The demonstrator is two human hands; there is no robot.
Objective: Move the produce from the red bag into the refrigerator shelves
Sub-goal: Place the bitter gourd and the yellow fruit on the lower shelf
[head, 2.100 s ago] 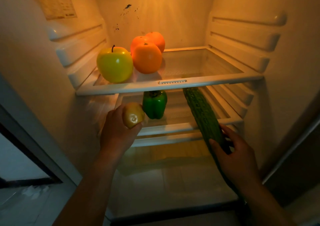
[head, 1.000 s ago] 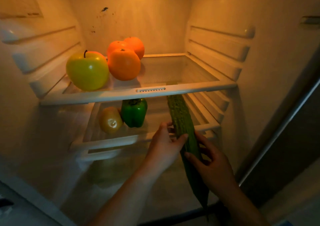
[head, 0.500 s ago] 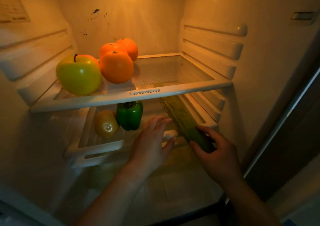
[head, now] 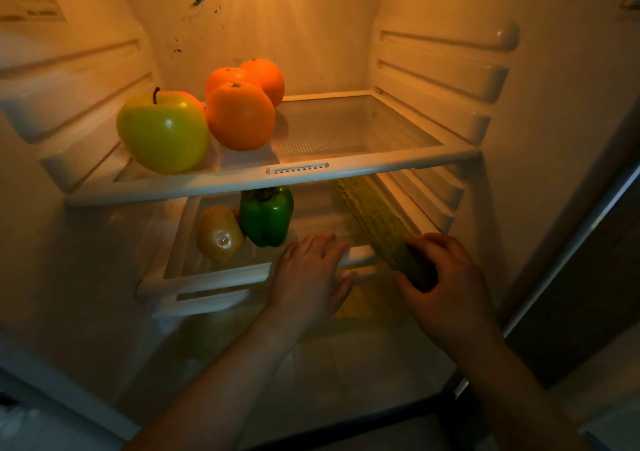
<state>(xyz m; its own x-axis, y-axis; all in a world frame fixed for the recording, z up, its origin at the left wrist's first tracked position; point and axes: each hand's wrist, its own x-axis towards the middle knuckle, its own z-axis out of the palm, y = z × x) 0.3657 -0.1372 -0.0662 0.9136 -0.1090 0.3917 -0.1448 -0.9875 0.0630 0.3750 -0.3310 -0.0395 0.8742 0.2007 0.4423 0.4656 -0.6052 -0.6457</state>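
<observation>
Right hand curls its grip round the near end of the bitter gourd; left hand rests loose-fingered on the lower shelf rim, holding nothing. Most of the gourd lies on that shelf, right of the green pepper. Slide it straight back until its end clears the rim, then release.

Yellow fruit now on lower shelf beside green pepper, bitter gourd farther in.
</observation>
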